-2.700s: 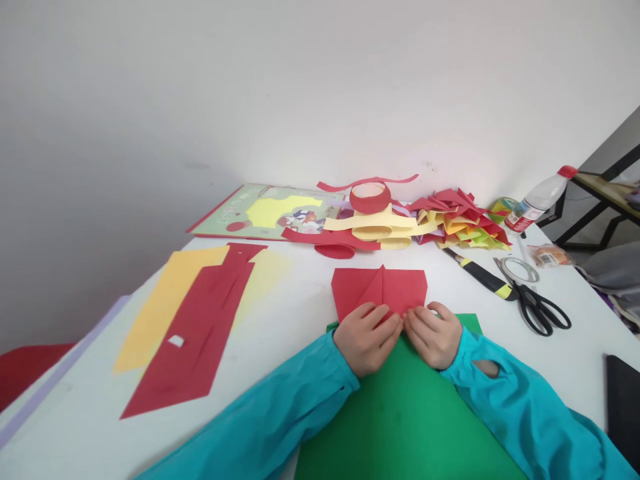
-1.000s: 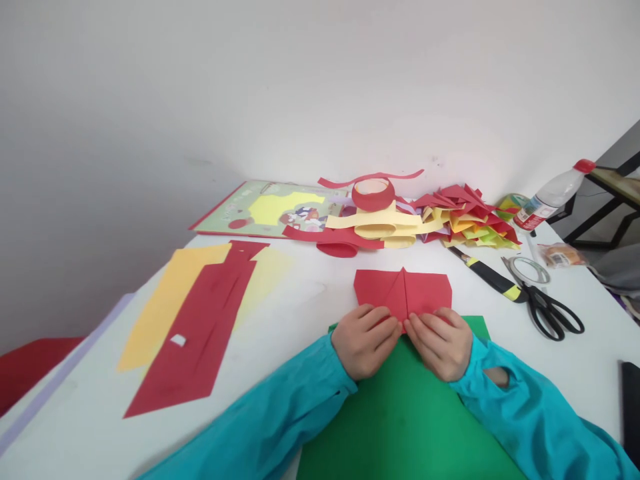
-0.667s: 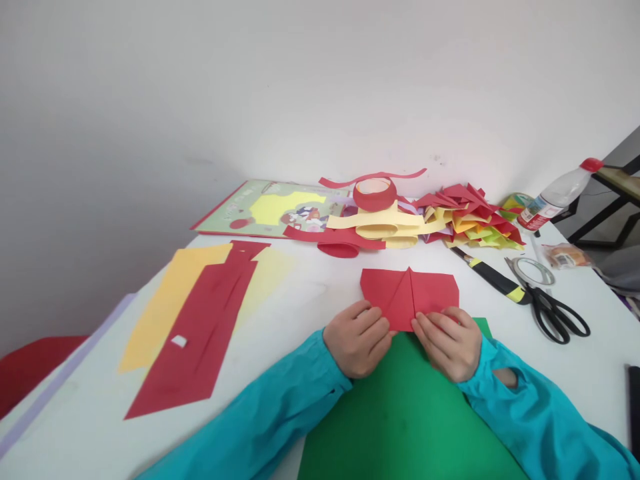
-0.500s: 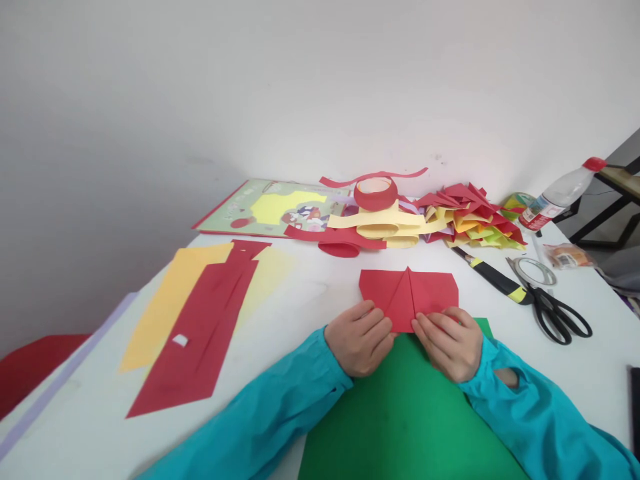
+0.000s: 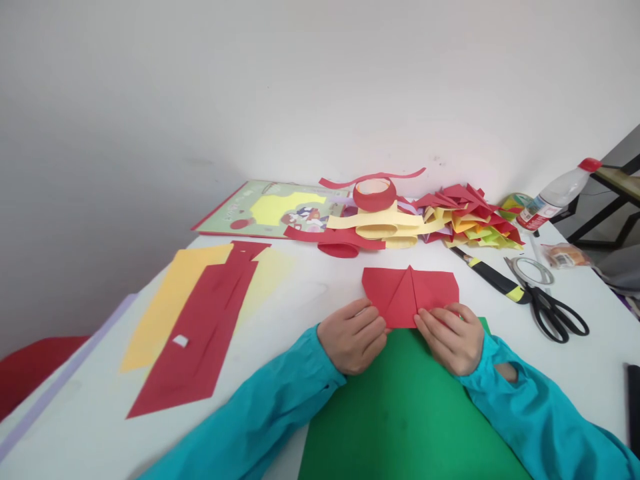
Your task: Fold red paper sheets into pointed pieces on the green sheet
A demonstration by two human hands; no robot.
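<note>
A folded red paper with a raised centre crease lies on the white table, its near edge over a green sheet. My left hand has its fingertips curled against the paper's near left edge. At the near right edge, my right hand presses down with bent fingers. Both arms wear teal sleeves. The fingers of each hand are closed together on the paper.
Red and yellow sheets lie at the left. A picture book, paper rings and strips and folded scraps line the wall. A utility knife, tape roll, scissors and bottle lie right.
My hands have drawn apart along the red paper's near edge, the left one sliding left and nearer. The paper has shifted slightly right in view.
</note>
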